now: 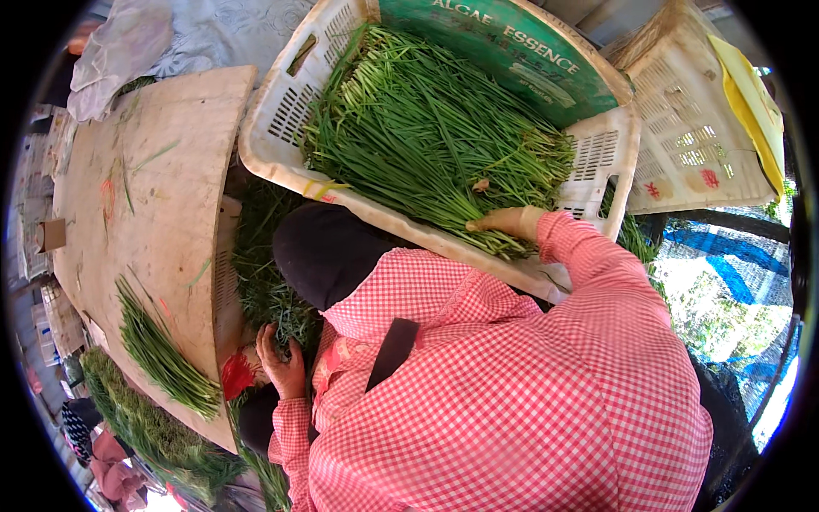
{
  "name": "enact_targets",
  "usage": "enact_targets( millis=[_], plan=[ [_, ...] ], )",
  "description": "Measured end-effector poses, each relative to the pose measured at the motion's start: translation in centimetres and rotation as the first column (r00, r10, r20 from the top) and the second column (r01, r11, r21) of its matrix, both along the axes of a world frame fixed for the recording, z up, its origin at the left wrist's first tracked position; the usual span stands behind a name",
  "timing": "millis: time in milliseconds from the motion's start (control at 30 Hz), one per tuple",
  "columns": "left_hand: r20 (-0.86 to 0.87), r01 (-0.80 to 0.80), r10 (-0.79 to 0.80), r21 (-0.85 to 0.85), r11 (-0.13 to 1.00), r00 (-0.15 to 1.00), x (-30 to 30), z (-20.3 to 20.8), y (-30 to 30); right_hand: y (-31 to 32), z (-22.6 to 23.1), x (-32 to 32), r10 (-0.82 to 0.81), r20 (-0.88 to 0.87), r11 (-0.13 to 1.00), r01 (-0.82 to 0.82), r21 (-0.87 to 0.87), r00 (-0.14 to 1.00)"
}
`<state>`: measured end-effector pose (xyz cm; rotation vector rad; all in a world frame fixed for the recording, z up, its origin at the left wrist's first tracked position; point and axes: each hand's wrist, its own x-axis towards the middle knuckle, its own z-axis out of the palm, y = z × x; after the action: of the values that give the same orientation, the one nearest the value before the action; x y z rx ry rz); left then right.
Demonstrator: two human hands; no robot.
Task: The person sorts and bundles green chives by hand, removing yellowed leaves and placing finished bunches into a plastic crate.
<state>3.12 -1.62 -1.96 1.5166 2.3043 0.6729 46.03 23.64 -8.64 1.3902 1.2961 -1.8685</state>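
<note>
Head view — right hand (505, 222) resting loosely on green chives (435, 141) in white crate (273, 111); left hand (281, 358) clenched around chive bunch (286, 320) beside wooden worktop (145, 196).

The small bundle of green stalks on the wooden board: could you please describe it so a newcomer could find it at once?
Start at the big pale wooden board left of the white crate. Near its lower edge lies a small bundle of green stalks. It lies alone on bare wood, unlike the crate's heap.
</note>
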Motion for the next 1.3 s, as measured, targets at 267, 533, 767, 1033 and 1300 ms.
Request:
enact_targets(
  millis=[267,533,767,1033,1300],
  plan=[
    [0.125,-0.070,0.063,0.050,0.996,0.990,0.2,-0.1,0.1,-2.5,-3.5,0.0,0.060,0.175,0.988,-0.084,0.133,0.983],
    [0.409,-0.160,0.143,0.007,0.987,0.901,0.9,1.1,2.8,-2.6,-0.9,0.0,-0.095,0.063,0.979,0.082,0.185,0.993],
    [0.145,0.021,-0.039,0.127,0.992,0.989,3.0,6.1,8.5,-3.2,-1.3,-0.5,-0.053,-0.166,0.941,0.105,0.322,0.985],
    [0.665,-0.063,-0.091,0.204,0.977,0.741,5.2,6.6,10.9,-2.5,2.3,-2.6,-0.066,-0.063,0.947,0.082,0.310,0.996],
    [0.877,0.083,-0.408,0.401,0.912,0.253,10.8,8.2,16.5,-0.6,10.7,-3.8,0.096,0.129,0.946,-0.131,0.295,0.987]
  ],
)
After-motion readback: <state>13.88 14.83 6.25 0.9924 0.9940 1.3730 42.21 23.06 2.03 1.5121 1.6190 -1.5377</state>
